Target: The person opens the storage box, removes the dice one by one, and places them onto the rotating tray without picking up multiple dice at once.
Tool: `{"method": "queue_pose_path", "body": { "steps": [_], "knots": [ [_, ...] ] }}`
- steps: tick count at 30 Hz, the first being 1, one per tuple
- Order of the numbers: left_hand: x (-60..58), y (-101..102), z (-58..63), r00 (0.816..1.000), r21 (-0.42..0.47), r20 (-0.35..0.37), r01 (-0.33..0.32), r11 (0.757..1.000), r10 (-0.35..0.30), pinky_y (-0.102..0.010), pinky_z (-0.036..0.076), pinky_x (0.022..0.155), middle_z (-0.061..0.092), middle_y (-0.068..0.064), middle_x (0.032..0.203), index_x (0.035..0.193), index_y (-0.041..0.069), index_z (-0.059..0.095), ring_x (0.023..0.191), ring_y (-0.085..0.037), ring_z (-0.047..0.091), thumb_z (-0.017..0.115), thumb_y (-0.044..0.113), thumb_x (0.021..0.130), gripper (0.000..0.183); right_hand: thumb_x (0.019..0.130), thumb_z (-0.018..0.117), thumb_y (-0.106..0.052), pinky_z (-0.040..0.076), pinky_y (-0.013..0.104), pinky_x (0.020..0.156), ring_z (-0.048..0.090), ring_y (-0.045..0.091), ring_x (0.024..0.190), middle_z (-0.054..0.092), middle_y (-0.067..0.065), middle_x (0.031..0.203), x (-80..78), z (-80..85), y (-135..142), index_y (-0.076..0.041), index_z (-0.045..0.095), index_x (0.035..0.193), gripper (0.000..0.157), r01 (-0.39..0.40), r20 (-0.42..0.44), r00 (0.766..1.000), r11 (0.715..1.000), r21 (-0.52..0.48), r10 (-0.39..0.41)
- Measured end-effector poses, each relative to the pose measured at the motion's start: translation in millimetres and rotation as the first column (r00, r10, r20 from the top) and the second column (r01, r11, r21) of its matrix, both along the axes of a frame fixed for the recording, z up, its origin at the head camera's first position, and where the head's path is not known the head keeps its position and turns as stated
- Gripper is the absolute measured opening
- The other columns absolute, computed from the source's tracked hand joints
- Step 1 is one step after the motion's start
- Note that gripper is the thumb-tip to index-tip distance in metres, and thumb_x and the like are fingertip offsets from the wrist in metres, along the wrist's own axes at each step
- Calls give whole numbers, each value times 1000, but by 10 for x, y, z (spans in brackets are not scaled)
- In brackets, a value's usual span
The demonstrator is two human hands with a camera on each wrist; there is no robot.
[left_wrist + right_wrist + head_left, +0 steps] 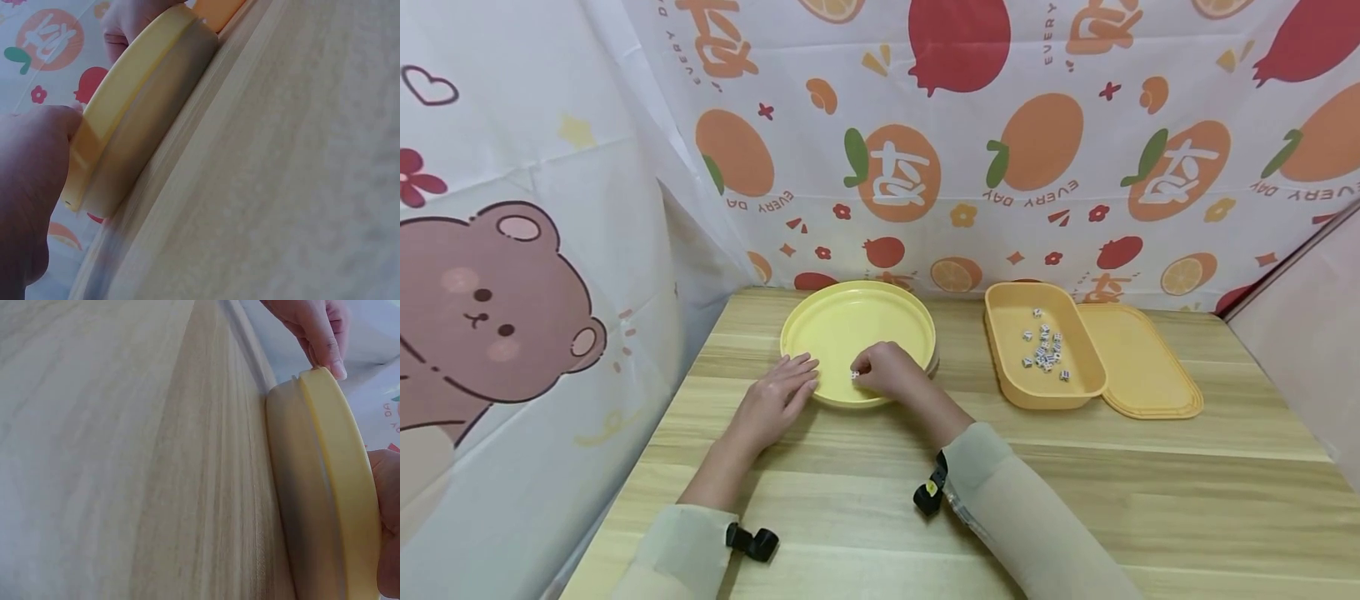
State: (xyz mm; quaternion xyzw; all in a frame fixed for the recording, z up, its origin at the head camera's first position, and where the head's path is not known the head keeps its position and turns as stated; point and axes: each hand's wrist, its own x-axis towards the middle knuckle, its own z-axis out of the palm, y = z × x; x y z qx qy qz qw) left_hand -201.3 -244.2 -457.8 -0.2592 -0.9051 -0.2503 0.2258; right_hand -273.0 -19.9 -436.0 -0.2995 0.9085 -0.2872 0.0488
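Note:
My right hand [889, 371] pinches a small white die [854, 375] with dark pips, low over the front part of a round yellow lid [857, 312] with a raised rim. Fingers of my left hand [775, 402] lie nearly straight across the lid's left front rim. In the left wrist view, the lid [119, 94] sits on a paler round container [150, 119]. The right wrist view shows my left thumb [325, 347] against the rim, while the right hand [390, 519] is partly hidden behind the lid; the die is out of sight there.
To the right stands an orange rectangular box [1000, 367] with several dice [1047, 354] inside. Its flat orange lid [1150, 367] lies beside it, close against the box. A fruit-print curtain [955, 167] hangs along the table's [1075, 483] back edge, and a bear-print cloth [535, 333] on the left.

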Motion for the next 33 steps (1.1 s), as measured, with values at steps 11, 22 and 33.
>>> {"method": "queue_pose_path", "body": {
  "steps": [11,22,33],
  "knots": [
    [-4,11,-70,1000,29,11,-2,1000,2,-50,39,115,69,-11,123,111,0,73,123,-32,60,66,12,93,23,84,76,-15,48,16,71,57,6,75,73,-2,85,53,4,54,-10,78,95,12,7,5,1000,1000,18,-8],
    [-11,-9,-74,1000,15,-11,-12,1000,12,-49,38,116,69,-11,124,112,0,73,124,-31,60,66,11,93,24,87,74,-14,58,30,80,66,17,90,74,6,99,120,395,672,-4,75,109,24,104,-44,993,989,-102,-109],
    [-50,17,-69,997,12,-71,4,1000,-3,-52,39,114,69,-13,123,111,-3,72,126,-34,58,66,8,90,24,91,71,-18,60,44,83,68,27,97,73,13,106,-17,492,2198,-3,72,114,28,379,-56,921,921,-94,-385]
  ]
}}
